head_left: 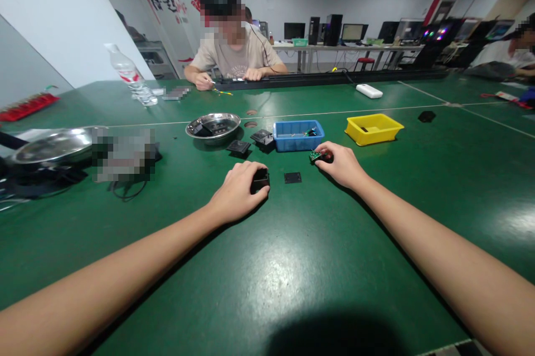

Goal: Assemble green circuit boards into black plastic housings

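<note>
My left hand (237, 189) rests on the green table (292, 267), closed around a small black plastic housing (261, 180). My right hand (340, 162) pinches a small green circuit board (315, 156) just in front of the blue bin (298, 135). A flat black square cover (292, 178) lies on the table between my two hands. Two more black housings (239, 147) sit just beyond, left of the blue bin.
A round steel dish (213, 125) stands behind the housings, a yellow bin (373, 128) to the right. A larger steel pan (54, 147) and cables lie at far left, a water bottle (131, 77) behind. Another person works opposite me.
</note>
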Action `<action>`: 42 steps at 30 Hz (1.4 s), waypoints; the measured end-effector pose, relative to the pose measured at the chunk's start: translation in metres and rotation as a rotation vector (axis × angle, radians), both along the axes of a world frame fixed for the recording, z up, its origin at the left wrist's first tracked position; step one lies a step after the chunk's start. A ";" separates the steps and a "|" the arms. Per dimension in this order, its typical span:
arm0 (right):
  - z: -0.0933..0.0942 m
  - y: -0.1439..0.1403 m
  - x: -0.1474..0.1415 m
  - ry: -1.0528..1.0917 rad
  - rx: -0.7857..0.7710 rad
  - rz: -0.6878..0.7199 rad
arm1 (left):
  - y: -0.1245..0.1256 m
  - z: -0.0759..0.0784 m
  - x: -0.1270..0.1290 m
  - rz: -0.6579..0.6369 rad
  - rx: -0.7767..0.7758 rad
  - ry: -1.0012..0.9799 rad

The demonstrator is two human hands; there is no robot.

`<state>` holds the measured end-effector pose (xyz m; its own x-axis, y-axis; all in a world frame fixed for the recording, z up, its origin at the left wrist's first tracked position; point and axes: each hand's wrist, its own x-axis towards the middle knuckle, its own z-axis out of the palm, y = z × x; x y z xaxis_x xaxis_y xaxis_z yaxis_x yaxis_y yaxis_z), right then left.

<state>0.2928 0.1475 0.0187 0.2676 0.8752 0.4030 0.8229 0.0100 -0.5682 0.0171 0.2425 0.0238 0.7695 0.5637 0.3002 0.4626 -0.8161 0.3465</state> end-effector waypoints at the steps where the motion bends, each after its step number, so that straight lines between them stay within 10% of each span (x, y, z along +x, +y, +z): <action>1: 0.001 0.000 -0.001 0.011 0.005 0.006 | 0.000 0.000 0.000 0.000 -0.001 -0.002; 11: 0.006 -0.006 -0.017 0.207 0.111 0.103 | -0.001 -0.001 0.001 0.023 0.001 -0.029; 24: 0.017 -0.039 -0.100 1.403 -0.153 0.376 | -0.026 0.010 -0.005 -0.318 0.255 -0.372; 42: 0.008 -0.035 -0.093 1.027 -0.118 0.372 | -0.021 0.008 -0.004 -0.323 0.338 -0.438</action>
